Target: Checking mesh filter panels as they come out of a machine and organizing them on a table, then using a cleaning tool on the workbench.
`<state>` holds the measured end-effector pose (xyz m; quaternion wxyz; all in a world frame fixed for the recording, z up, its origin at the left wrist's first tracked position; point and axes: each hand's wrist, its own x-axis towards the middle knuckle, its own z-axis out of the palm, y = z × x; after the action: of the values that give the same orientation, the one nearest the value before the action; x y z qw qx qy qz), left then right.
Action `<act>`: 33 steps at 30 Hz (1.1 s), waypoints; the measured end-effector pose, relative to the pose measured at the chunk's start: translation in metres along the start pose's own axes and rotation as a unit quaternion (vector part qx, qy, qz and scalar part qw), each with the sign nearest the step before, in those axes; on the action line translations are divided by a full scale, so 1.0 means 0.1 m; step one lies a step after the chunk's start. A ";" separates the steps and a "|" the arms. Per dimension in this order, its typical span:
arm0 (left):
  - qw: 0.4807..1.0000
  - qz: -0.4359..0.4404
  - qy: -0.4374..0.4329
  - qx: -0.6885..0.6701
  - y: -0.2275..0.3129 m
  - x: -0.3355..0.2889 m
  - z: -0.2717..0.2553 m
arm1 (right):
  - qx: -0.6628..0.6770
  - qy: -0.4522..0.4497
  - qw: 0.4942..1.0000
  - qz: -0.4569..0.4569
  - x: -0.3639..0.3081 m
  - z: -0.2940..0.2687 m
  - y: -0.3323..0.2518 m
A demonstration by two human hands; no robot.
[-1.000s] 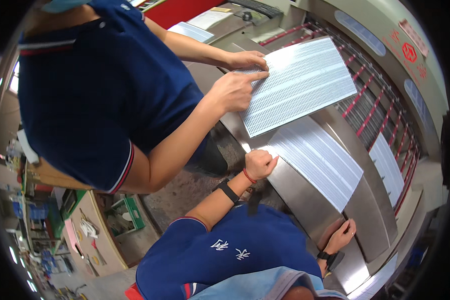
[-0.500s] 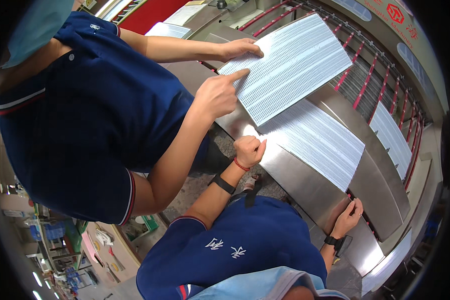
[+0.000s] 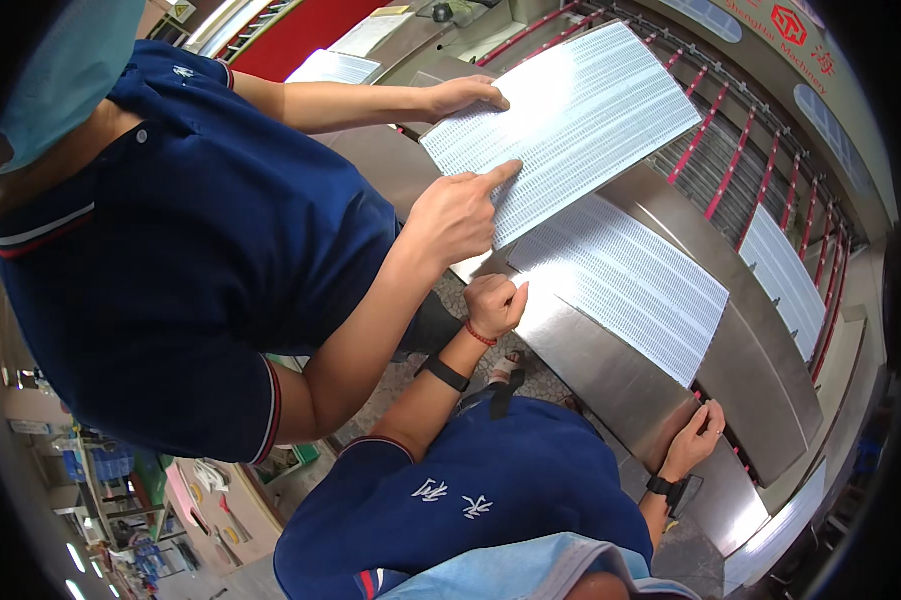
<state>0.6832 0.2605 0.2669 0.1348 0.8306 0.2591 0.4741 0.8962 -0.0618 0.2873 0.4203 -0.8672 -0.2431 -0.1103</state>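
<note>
A raised sheet, ahead of the left hand, is pointed at by a co-worker's hand, apparently being looked over. The left fingers are curled closed; whether the right hand is closed cannot be told. Between and beyond both, a lower sheet is carried by the counter; for grasping, uncurled left fingers would be needed.

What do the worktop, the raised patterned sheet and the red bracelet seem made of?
Worktop: probably stainless steel; smooth grey, bright glare.
Raised patterned sheet: perhaps metal or coated board; glossy highlight, no visible sag.
Red bracelet: maybe cord or beads; too small to tell.
</note>
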 end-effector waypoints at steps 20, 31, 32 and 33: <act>0.999 0.009 -0.023 0.021 -0.12 -0.09 0.08 | -0.014 0.029 0.998 0.048 0.02 -0.03 -0.21; 0.982 -0.132 -0.053 -0.124 0.46 -0.10 0.16 | 0.196 0.098 0.961 0.169 0.54 -0.77 0.53; 0.986 -0.099 -0.079 -0.106 0.54 -0.13 0.20 | 0.202 0.115 0.956 0.180 0.69 -0.93 0.61; 0.986 -0.100 -0.081 -0.106 0.60 -0.17 0.24 | 0.223 0.148 0.944 0.190 0.85 -1.05 0.68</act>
<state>0.7148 0.2015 0.2705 0.2891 0.8170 0.2780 0.4143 1.0060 -0.1523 0.3405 0.6476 -0.7552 -0.0270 -0.0981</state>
